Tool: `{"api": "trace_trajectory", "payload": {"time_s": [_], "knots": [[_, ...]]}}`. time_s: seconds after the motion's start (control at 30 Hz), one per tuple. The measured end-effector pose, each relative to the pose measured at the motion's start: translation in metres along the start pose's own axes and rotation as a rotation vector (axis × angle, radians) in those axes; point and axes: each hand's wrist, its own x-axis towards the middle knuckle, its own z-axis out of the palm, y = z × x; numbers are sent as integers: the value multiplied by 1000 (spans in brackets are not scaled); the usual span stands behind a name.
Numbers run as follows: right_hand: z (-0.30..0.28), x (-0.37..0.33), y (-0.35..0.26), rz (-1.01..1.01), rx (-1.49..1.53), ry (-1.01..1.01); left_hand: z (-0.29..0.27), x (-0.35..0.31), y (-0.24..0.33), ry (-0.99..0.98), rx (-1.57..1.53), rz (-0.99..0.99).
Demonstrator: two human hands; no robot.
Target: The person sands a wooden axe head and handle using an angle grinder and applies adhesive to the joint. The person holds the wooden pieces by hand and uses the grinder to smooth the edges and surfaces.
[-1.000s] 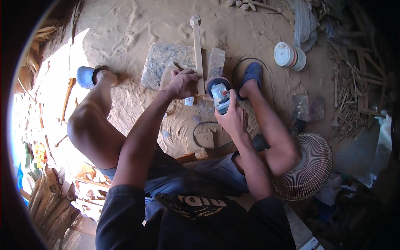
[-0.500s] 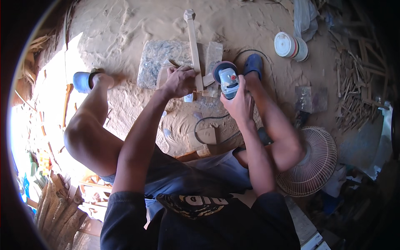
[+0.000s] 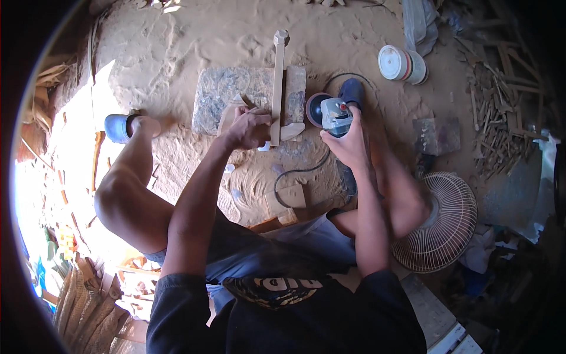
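Note:
My right hand [image 3: 352,141] grips an angle grinder [image 3: 337,118] with a round sanding disc [image 3: 316,109], held beside the right foot and apart from the wood. A long, pale wooden bar [image 3: 277,88] with a faceted knob on its far end lies across the right part of a stained, worn board [image 3: 236,82]. Against the bar's near left edge, my left hand [image 3: 246,128] is closed with curled fingers; what they hold is hidden. Beneath that hand a flat pale wood piece [image 3: 229,115] shows in part. Another light wood piece [image 3: 292,131] sits right of the bar's near end.
A dark cord [image 3: 295,171] curves over the sandy ground. Blue clogs [image 3: 352,94] are on both feet. A white bucket [image 3: 402,64] lies far right, near wood scraps [image 3: 501,118]. A fan's wire cage [image 3: 439,221] stands beside the right knee. Cardboard [image 3: 286,199] lies between the legs.
The bar has turned on the board, its knobbed end swinging right. The grinder has moved slightly right, away from the bar. The left hand stays by the bar. The whole view has shifted a little.

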Motion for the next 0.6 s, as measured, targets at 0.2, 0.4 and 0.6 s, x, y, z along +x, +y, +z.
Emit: {"api": "trace_trajectory", "payload": {"time_s": [0.2,0.4,0.6], "knots": [[-6,2,25,93,202,-267,2,0,-10,-46,-55,-65],[-8,-5,24,188,125,-292,1,0,-4,-48,14,-28],[-8,-11,22,143,108,-308,-3,-1,-7,-49,-41,-81]]}}
